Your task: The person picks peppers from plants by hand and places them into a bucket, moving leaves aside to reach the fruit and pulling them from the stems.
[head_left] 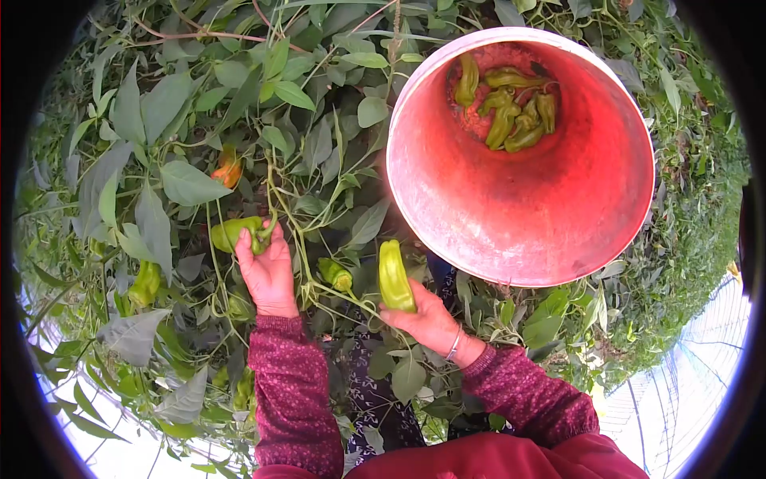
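Observation:
My left hand is closed around the stem end of a green pepper among the leaves. Its fingertips are partly hidden behind the pepper and stem. In my right hand is a long yellow-green pepper, held upright by its lower end. Between the two hands another green pepper hangs on the plant, touched by neither. Beyond my right hand, a red bucket with a pale rim lies tilted with its mouth towards me. Several green peppers rest at its bottom.
Dense pepper plants with leaves and thin stems surround both hands. An orange-red pepper shows farther up on the left. A further green pepper hangs at the far left. Pale sheeting lies at the lower right.

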`<state>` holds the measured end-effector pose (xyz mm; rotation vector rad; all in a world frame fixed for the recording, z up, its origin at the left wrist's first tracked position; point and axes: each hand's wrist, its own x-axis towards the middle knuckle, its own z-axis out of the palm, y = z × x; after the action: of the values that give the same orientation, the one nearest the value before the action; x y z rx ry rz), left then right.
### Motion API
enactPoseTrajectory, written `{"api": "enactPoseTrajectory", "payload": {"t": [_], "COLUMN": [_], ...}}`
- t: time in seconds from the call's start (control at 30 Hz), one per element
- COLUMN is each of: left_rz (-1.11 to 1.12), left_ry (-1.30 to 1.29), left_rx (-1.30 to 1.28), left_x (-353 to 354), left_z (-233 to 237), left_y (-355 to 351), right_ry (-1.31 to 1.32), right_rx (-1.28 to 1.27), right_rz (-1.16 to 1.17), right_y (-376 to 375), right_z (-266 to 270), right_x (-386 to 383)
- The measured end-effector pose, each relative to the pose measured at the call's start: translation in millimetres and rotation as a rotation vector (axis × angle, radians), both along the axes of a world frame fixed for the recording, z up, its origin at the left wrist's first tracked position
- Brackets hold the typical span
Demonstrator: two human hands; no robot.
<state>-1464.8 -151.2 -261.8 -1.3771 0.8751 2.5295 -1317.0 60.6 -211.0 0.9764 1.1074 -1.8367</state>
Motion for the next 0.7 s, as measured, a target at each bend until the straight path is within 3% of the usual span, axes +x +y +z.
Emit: {"api": "enactPoseTrajectory", "payload": {"t": [0.17,0.27,0.33,0.43,0.5,0.6,0.67,0.7], "left_rz": [-0.018,-0.188,-0.572,-0.760,-0.847,-1.154,-1.389,-1.516], "left_ry": [0.075,-0.074,-0.078,-0.079,-0.061,0.045,0.327,0.380], "left_rx": [0.004,-0.082,-0.291,-0.714,-0.840,-0.650,-0.671,-0.583], "left_x": [29,52,66,58,38,12,4,-4], "left_z": [34,72,97,108,120,150,158,163], "left_y": [8,25,42,51,52,77,100,109], "right_ry": [0.148,0.193,0.224,0.289,0.300,0.339,0.274,0.243], "right_rx": [0.112,0.185,0.249,0.343,0.252,-0.016,-0.221,-0.156], "right_rz": [0.156,0.259,0.325,0.379,0.198,-0.098,-0.520,-0.689], "right_y": [9,17,23,30,37,52,60,60], "right_z": [12,22,32,45,58,67,77,79], "right_x": [-5,-16,-27,-44,-49,-43,-41,-39]}}
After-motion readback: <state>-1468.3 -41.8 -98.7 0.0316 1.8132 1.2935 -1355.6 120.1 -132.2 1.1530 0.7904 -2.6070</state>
